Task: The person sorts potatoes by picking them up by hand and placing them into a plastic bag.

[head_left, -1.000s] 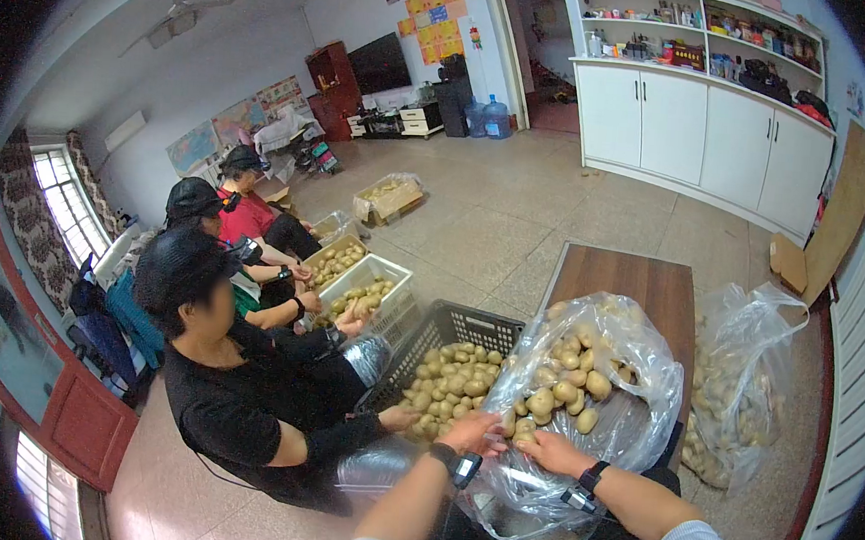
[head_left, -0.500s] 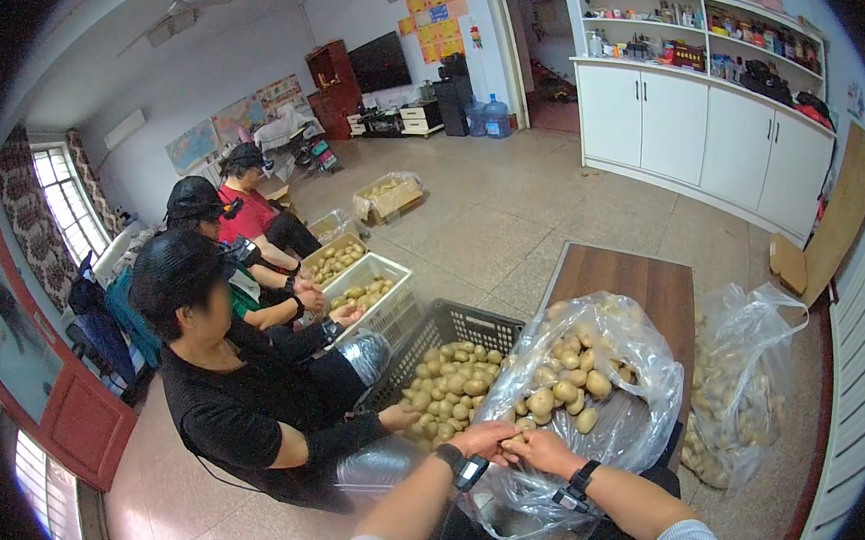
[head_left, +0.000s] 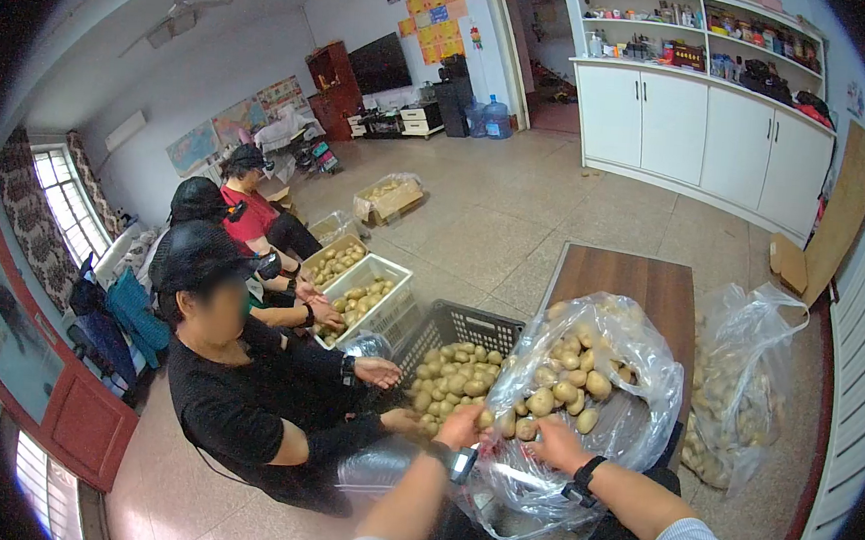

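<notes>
My left hand [head_left: 461, 428] is closed round a potato, part of which shows at its fingertips, beside the right edge of the dark crate [head_left: 441, 323] full of potatoes. At the near edge of the clear plastic bag [head_left: 642, 425], my right hand [head_left: 558, 445] has its fingers curled on a potato [head_left: 527, 429]. The two hands are apart. More potatoes [head_left: 566, 391] lie in the mouth of the bag, which rests on a brown wooden table [head_left: 633, 274]. Each of my wrists wears a dark band with a small device.
A person in black [head_left: 253, 398] sits at left, one hand at the dark crate. Two people sit beyond, near a white crate [head_left: 406, 286] of potatoes. Another potato bag [head_left: 740, 392] stands on the floor at right. A cardboard box [head_left: 392, 202] lies farther back.
My hands were together and have moved apart, the left toward the dark crate, the right onto the bag's potatoes. The person in black has leaned and brought an open hand nearer the dark crate.
</notes>
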{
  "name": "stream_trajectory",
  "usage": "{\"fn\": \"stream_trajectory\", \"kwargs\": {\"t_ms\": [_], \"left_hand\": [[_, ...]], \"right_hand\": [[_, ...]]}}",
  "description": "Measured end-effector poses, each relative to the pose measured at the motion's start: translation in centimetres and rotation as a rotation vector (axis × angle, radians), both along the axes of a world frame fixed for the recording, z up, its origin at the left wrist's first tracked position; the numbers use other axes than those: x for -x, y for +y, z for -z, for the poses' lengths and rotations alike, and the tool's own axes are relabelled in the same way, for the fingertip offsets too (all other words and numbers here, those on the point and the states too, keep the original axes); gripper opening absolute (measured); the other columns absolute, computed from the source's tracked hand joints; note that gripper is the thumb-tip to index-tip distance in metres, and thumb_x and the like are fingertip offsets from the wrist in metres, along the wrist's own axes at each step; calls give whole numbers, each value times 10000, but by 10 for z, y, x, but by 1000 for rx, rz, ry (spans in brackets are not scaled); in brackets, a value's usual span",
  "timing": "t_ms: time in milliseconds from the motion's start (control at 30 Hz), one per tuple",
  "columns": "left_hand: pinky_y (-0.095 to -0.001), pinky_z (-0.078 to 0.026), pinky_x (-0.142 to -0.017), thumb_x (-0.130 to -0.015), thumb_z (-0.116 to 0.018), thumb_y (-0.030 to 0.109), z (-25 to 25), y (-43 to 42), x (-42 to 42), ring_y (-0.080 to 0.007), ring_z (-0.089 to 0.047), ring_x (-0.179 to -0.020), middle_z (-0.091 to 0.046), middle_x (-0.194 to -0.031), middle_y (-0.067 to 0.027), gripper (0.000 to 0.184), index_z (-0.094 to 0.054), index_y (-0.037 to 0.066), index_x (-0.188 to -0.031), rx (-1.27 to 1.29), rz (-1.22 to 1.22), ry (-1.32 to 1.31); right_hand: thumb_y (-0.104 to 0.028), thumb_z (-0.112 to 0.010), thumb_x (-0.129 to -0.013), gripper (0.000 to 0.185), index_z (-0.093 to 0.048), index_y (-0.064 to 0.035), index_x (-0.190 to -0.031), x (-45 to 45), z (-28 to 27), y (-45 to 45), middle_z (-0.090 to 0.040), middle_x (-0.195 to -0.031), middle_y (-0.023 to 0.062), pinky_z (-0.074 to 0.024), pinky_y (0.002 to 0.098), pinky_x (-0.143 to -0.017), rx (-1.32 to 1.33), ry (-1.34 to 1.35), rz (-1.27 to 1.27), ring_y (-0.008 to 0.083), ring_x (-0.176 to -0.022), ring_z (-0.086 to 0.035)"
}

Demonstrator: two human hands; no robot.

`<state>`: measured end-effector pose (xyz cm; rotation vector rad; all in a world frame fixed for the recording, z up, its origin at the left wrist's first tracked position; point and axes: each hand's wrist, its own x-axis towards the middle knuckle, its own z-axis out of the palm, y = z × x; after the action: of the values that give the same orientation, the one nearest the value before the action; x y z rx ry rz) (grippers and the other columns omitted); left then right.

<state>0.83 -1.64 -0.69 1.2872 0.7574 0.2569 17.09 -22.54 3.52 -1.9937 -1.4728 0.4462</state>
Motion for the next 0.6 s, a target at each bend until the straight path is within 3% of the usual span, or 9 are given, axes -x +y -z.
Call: {"fn": "stream_trajectory", "kwargs": {"t_ms": [100,133,200,300,433,500,567,600], "left_hand": [[-363,-550,-671,-835,-664,262,10,13,12,-244,-642,-817,-581,-1026,-107,415,-492,53,-1148,-96,1,15],[-379,-552,-627,-894,-561,264,9,19,21,-270,-627,-787,-580,-1006,-137,332,-495,50,-1139,-504,92,154],[-395,-554,-583,-954,-457,265,18,27,25,-296,-613,-758,-579,-986,-167,284,-497,47,-1130,-910,185,294],[-448,-580,-637,-961,-432,240,41,45,15,-329,-605,-826,-528,-1027,-213,289,-449,21,-1149,452,-400,-143],[-463,-558,-686,-950,-452,242,57,49,13,-369,-617,-789,-581,-1003,-209,284,-492,-8,-1079,444,-554,-124],[-448,-564,-657,-954,-446,214,29,35,13,-376,-614,-795,-568,-1016,-225,262,-477,-14,-1080,497,-648,-105],[-447,-564,-657,-954,-450,209,37,41,15,-376,-615,-794,-565,-1021,-224,250,-468,-11,-1073,469,-646,-110],[-446,-565,-656,-954,-453,204,50,49,17,-376,-615,-794,-561,-1026,-224,239,-459,-8,-1066,442,-643,-116]], "right_hand": [[-207,-702,-720,427,-569,-33,-1087,-10,31,1,-564,-1069,208,-454,446,-839,75,-179,50,363,-1003,-547],[-193,-691,-720,453,-556,-42,-1126,-13,44,2,-549,-1101,209,-449,459,-856,108,-246,71,364,-1013,-537],[-197,-688,-722,479,-545,-50,-1155,-13,41,-1,-543,-1125,191,-453,459,-857,125,-306,47,362,-1006,-537],[-206,-679,-731,518,-524,-64,-1204,-9,44,-1,-530,-1172,163,-462,454,-865,155,-368,3,360,-1008,-538],[-208,-657,-748,537,-502,-88,-1249,0,40,-2,-506,-1239,133,-472,435,-884,161,-357,-51,368,-1038,-536],[-206,-653,-749,547,-496,-93,-1261,3,42,1,-502,-1252,130,-470,433,-894,202,-364,-92,368,-1047,-535],[-204,-648,-749,558,-491,-98,-1273,6,42,2,-498,-1265,127,-469,431,-904,243,-372,-132,368,-1056,-533],[-242,-603,-799,451,-515,-99,-1217,9,40,1,-518,-1228,118,-484,446,-857,168,-375,-105,359,-1029,-553]]}}
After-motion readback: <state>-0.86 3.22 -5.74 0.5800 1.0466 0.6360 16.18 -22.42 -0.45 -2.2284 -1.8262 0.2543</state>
